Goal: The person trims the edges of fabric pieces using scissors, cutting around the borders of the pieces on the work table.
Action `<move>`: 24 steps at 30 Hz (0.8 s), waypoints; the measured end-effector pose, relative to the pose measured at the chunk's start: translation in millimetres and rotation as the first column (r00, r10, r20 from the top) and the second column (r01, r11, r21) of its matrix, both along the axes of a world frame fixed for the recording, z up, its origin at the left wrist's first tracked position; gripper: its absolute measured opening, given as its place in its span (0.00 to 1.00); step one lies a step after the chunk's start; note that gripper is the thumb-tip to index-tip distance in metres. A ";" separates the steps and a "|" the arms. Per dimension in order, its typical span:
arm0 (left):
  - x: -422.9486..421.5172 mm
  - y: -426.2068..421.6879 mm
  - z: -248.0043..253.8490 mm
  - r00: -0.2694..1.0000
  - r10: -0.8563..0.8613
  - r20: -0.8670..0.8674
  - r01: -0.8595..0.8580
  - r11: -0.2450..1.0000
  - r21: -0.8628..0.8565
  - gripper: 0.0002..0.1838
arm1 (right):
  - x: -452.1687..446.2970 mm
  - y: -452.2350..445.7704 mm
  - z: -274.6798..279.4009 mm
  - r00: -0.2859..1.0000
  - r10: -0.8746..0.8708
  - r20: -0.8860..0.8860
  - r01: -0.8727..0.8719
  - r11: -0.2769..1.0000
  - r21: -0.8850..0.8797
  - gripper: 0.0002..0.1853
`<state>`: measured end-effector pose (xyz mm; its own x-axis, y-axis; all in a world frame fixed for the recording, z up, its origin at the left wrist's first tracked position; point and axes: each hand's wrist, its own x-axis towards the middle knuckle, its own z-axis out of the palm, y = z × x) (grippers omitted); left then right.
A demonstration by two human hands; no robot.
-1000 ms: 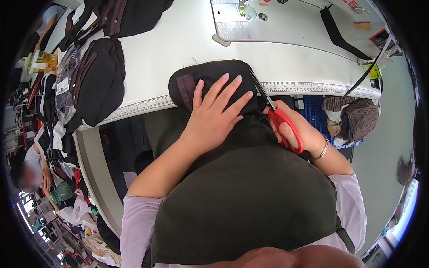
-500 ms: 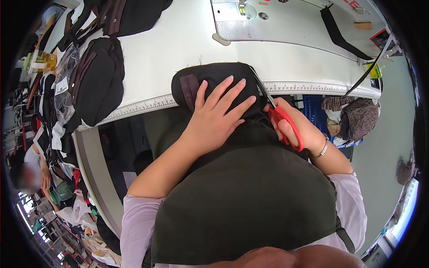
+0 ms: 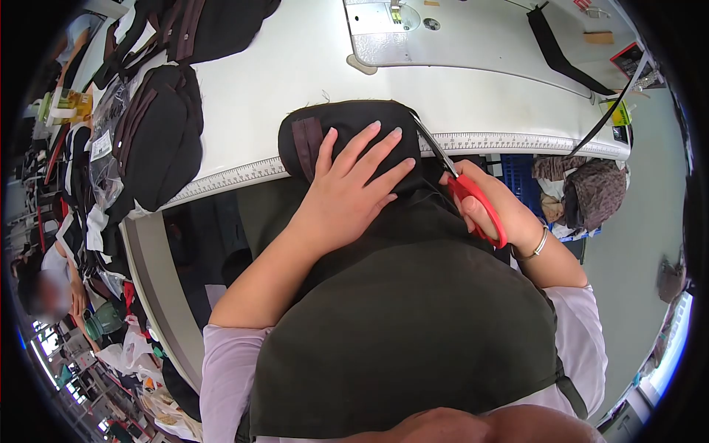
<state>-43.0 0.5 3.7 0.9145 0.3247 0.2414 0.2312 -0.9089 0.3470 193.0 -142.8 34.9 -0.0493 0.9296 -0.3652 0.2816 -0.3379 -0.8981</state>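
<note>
My left hand (image 3: 353, 192) lies with fingers spread on a black fabric piece (image 3: 343, 118), which has a dark brown zipper strip (image 3: 306, 146) near its left end. The piece rests over the table's front edge, with its lower part against the dark apron (image 3: 406, 325). Wrapped round the red handles of the scissors (image 3: 476, 203) is my right hand (image 3: 502, 207). The blades point up and left, with their tips at the fabric's upper right edge. Loose threads show along the top edge of the fabric.
A ruler strip (image 3: 509, 142) runs along the table's front edge. The sewing machine base (image 3: 443, 37) is at the back. Black fabric pieces (image 3: 166, 140) lie at left. A blue crate (image 3: 521, 177) with cloth stands below at right. A person (image 3: 55, 284) is at far left.
The fabric and my left hand have shifted slightly left since half a second ago. The scissors and my right hand have moved slightly; the blades look closer together.
</note>
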 end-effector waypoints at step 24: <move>-3.3 37.2 20.6 0.993 -0.114 0.002 0.114 0.991 -0.065 0.18 | 18.4 -1.2 -1.1 0.972 0.150 -0.179 -0.152 0.988 -0.001 0.46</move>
